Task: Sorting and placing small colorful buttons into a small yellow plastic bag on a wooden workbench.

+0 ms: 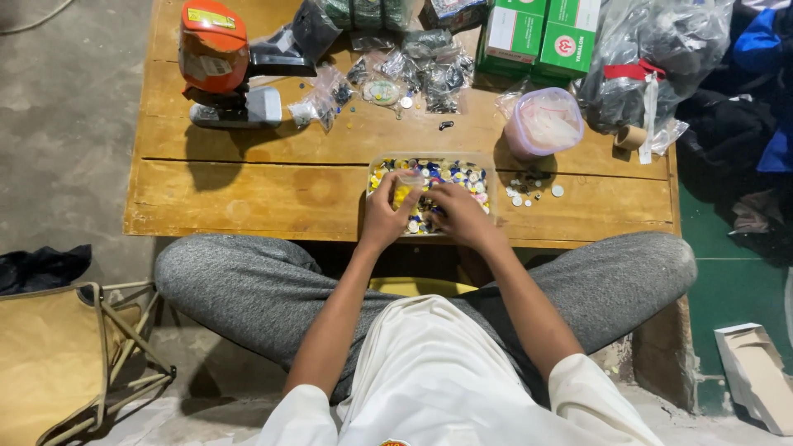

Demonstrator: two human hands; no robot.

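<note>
The tray (487,165) was clear, shallow and full of many-coloured buttons. The left hand (385,216) pinched a small clear bag (408,178) above it. The right hand (461,216) picked among the buttons (462,175), fingers curled.

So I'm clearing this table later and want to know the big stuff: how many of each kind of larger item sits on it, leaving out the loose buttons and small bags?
Green boxes: 2
Orange and grey machine: 1
Clear tray of coloured buttons: 1
Lidded tub with a pink tint: 1
Large clear bag with a red tie: 1
Tape roll: 1
Total: 7
</note>
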